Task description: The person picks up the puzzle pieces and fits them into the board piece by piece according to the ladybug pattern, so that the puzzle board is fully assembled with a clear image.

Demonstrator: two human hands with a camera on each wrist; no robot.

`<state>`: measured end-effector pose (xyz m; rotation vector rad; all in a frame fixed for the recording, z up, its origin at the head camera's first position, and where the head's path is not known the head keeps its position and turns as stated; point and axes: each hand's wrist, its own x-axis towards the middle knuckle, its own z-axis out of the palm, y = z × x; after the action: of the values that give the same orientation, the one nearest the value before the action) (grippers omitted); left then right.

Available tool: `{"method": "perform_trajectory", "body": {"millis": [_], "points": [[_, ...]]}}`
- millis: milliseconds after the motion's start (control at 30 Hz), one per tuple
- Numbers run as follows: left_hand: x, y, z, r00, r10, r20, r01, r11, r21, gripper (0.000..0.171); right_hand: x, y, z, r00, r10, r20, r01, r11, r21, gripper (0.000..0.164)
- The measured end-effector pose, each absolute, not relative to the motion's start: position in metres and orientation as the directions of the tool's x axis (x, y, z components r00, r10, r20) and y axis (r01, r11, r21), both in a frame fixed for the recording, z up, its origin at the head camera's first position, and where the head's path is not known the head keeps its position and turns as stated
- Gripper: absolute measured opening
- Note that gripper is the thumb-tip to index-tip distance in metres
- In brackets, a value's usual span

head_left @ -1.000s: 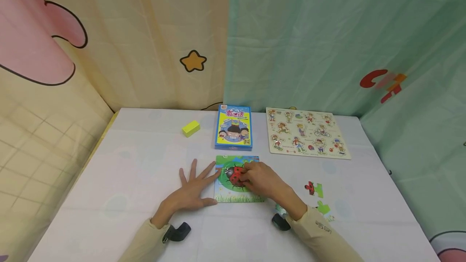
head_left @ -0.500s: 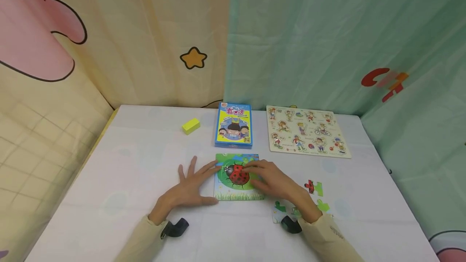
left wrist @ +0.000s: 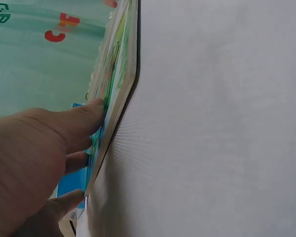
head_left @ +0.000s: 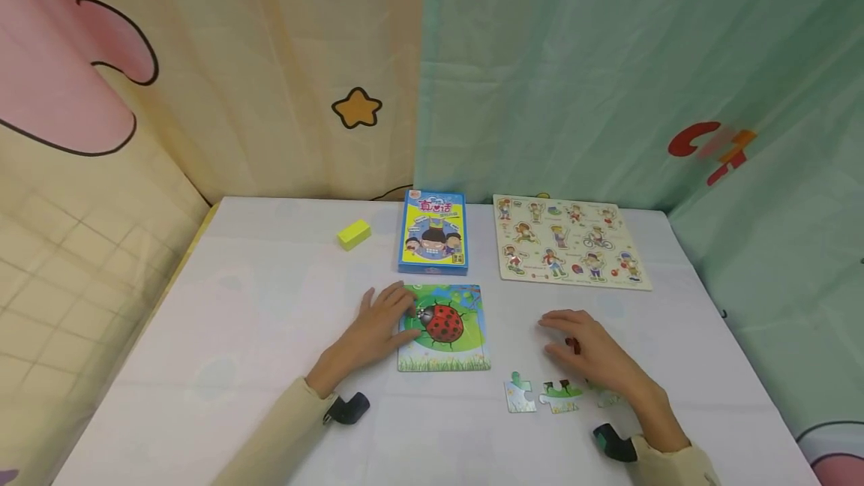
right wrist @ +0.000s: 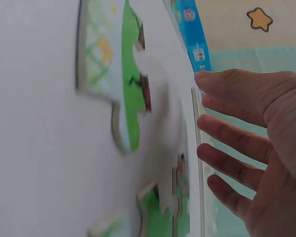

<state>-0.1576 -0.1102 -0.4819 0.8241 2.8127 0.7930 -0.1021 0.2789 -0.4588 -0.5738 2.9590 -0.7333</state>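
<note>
A square ladybug puzzle board [head_left: 445, 325] lies flat in the middle of the table. My left hand [head_left: 378, 325] rests at its left side, with thumb and fingers touching the board's surface and edge; the left wrist view shows the thumb on the printed face. Off to the right, my right hand [head_left: 594, 351] hovers over loose puzzle pieces with relaxed, parted fingers and nothing between them. Under it a red and black piece [head_left: 573, 345] is partly hidden. Nearer to me lie a piece with a green knob [head_left: 520, 394] and a grass-edged piece [head_left: 560, 397].
A blue and yellow card box [head_left: 433, 235] stands just behind the puzzle board. Left of it is a small yellow block [head_left: 354, 235]. At the back right lies a wooden board with children figures [head_left: 570, 242]. Curtains hang behind the table [head_left: 270, 283].
My right hand has left the ladybug board and moved right, over the loose pieces. My left hand has shifted slightly right and further onto the board's left edge.
</note>
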Motion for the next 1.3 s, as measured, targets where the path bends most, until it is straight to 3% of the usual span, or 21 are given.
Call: {"method": "perform_trajectory", "body": {"millis": [200, 500, 1300], "points": [[-0.162, -0.110, -0.481, -0.811, 0.584, 0.023, 0.510, 0.688, 0.516, 0.048, -0.096, 0.311, -0.457, -0.945, -0.328, -0.002, -0.292, 0.844, -0.450, 0.038], [-0.164, -0.113, -0.485, -0.802, 0.596, -0.024, 0.479, 0.668, 0.570, 0.040, -0.095, 0.330, -0.457, -0.937, -0.350, 0.002, -0.314, 0.837, -0.449, 0.044], [-0.166, -0.112, -0.485, -0.804, 0.594, -0.028, 0.468, 0.661, 0.586, 0.041, -0.099, 0.334, -0.457, -0.938, -0.347, 0.000, -0.302, 0.816, -0.492, 0.033]]}}
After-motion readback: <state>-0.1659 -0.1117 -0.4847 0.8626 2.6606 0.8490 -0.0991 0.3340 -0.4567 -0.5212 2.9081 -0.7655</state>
